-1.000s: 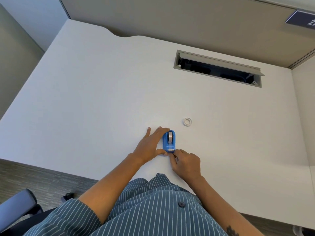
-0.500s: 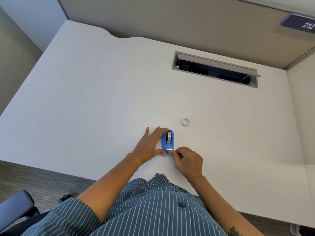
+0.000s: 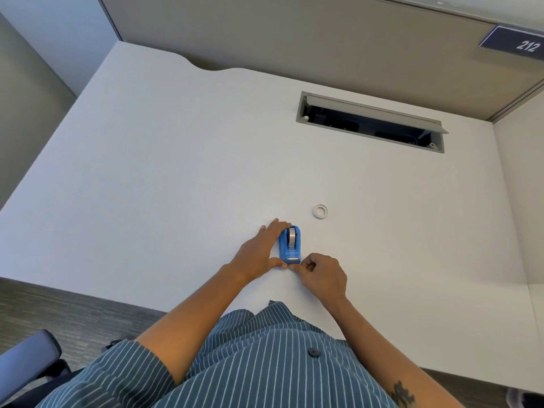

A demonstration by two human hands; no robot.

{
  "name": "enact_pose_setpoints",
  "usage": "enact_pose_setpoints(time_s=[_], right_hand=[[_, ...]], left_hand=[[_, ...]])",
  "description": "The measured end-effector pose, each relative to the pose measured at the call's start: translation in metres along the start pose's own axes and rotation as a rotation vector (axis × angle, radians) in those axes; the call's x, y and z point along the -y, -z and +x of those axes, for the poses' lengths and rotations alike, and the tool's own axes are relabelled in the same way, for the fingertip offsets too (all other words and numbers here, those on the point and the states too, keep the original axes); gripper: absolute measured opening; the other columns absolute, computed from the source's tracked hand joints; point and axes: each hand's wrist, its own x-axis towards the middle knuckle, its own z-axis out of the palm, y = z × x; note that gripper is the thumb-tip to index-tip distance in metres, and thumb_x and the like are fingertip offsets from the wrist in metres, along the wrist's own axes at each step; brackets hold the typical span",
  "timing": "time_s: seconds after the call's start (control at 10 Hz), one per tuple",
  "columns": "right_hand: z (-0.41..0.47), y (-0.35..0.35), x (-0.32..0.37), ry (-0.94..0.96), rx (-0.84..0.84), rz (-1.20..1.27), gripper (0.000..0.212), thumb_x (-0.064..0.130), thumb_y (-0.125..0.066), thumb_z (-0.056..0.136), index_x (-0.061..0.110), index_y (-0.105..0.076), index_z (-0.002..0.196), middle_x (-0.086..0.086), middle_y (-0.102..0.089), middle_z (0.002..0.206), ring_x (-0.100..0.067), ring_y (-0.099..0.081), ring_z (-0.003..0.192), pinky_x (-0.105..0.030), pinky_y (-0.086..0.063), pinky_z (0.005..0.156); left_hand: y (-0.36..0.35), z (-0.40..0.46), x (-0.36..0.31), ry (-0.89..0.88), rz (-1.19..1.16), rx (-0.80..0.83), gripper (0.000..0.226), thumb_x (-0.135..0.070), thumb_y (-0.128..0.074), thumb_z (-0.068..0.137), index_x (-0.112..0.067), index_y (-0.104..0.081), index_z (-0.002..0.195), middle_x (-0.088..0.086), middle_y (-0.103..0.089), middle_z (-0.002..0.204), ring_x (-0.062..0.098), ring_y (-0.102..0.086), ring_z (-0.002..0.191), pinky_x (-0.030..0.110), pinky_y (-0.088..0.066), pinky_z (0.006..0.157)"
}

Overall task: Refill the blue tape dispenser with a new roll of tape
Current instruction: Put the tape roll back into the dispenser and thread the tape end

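Note:
The blue tape dispenser [image 3: 290, 246] lies on the white desk [image 3: 176, 172] near its front edge, with a tape roll [image 3: 291, 237] seated in its slot. My left hand [image 3: 259, 248] rests flat against the dispenser's left side, thumb at its near corner, holding it steady. My right hand [image 3: 319, 273] sits just below the cutter end, thumb and forefinger pinched together at the near edge; whether tape is between them is too small to tell. A small white ring, an empty tape core [image 3: 320, 211], lies on the desk up and to the right of the dispenser.
A rectangular cable hatch [image 3: 371, 123] stands open at the back right of the desk. Grey partition walls close off the back and right sides. A chair armrest [image 3: 26, 354] shows at the lower left, beyond the desk's front edge.
My right hand's pinched fingers have drawn slightly toward me, away from the cutter end. The left hand and dispenser stay in place.

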Motion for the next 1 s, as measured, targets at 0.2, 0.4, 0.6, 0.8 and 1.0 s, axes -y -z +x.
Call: enact_pose_setpoints(time_s=[0.2, 0.4, 0.6, 0.8, 1.0], right_hand=[[0.002, 0.006, 0.003, -0.068, 0.016, 0.067, 0.046, 0.069, -0.086, 0.069, 0.026, -0.071, 0.07, 0.011, -0.073, 0.07, -0.011, -0.069, 0.067, -0.026, -0.047, 0.057], [-0.005, 0.009, 0.002, -0.076, -0.011, 0.155, 0.053, 0.078, -0.084, 0.062, 0.027, -0.071, 0.066, 0.01, -0.074, 0.066, -0.01, -0.07, 0.062, -0.03, -0.051, 0.056], [-0.007, 0.01, -0.004, -0.053, 0.01, 0.149, 0.044, 0.066, -0.081, 0.077, 0.025, -0.07, 0.069, 0.008, -0.074, 0.067, -0.014, -0.073, 0.067, -0.031, -0.055, 0.061], [-0.002, 0.025, -0.026, 0.021, 0.004, 0.217, 0.026, 0.046, -0.082, 0.087, 0.025, -0.072, 0.074, 0.006, -0.075, 0.071, -0.019, -0.072, 0.069, -0.038, -0.061, 0.069], [0.006, 0.056, -0.054, 0.147, -0.144, 0.156, 0.01, 0.035, -0.075, 0.097, 0.025, -0.075, 0.094, 0.014, -0.073, 0.082, -0.011, -0.067, 0.077, -0.029, -0.051, 0.071]], left_hand=[[0.0, 0.001, -0.001, 0.029, 0.035, 0.019, 0.1, -0.033, -0.087, 0.085, -0.039, -0.024, 0.162, -0.003, -0.015, 0.177, 0.037, -0.019, 0.162, 0.057, -0.035, 0.125], [0.001, -0.001, -0.004, 0.039, 0.051, 0.02, 0.096, -0.032, -0.084, 0.089, -0.04, -0.023, 0.163, -0.003, -0.011, 0.178, 0.038, -0.012, 0.163, 0.057, -0.035, 0.124], [-0.001, -0.003, -0.002, 0.052, 0.023, 0.003, 0.099, -0.036, -0.086, 0.085, -0.049, -0.021, 0.158, -0.008, -0.015, 0.177, 0.036, -0.012, 0.164, 0.056, -0.034, 0.124], [-0.001, -0.007, -0.008, 0.025, 0.054, 0.007, 0.098, -0.03, -0.084, 0.089, -0.049, -0.018, 0.158, -0.019, -0.022, 0.172, 0.037, -0.014, 0.163, 0.054, -0.03, 0.125], [-0.005, -0.013, -0.01, -0.044, 0.048, 0.022, 0.124, -0.061, -0.08, 0.083, -0.038, 0.009, 0.166, -0.023, 0.01, 0.172, 0.003, 0.008, 0.158, 0.047, -0.005, 0.135]])
